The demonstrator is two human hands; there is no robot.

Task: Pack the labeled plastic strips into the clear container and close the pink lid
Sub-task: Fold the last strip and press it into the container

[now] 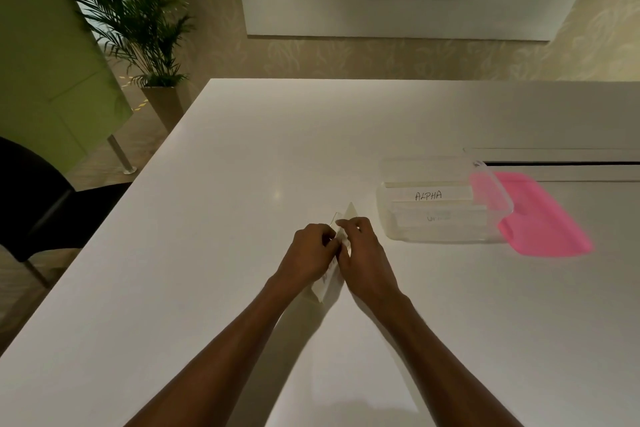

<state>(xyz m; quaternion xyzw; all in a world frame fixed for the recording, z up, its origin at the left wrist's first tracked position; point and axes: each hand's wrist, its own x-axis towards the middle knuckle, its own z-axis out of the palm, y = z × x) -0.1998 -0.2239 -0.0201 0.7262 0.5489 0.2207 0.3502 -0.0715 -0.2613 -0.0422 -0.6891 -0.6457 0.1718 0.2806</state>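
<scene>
Both hands meet at the middle of the white table (242, 156). My left hand (308, 256) and my right hand (363, 253) pinch a clear plastic strip (343, 229) between them, held on edge; its label is mostly hidden by the fingers. To the right stands the clear container (498, 204), uncovered. Inside it lie a strip marked ALPHA (429, 195) and a second strip (440, 217) with faint writing. The pink lid (547, 222) lies flat on the table just right of the container, partly behind its wall.
A dark slot (561, 163) runs across the table behind the container. A black chair (34, 198) stands at the table's left edge, and a potted palm (138, 21) and green cabinet (45, 73) are beyond it.
</scene>
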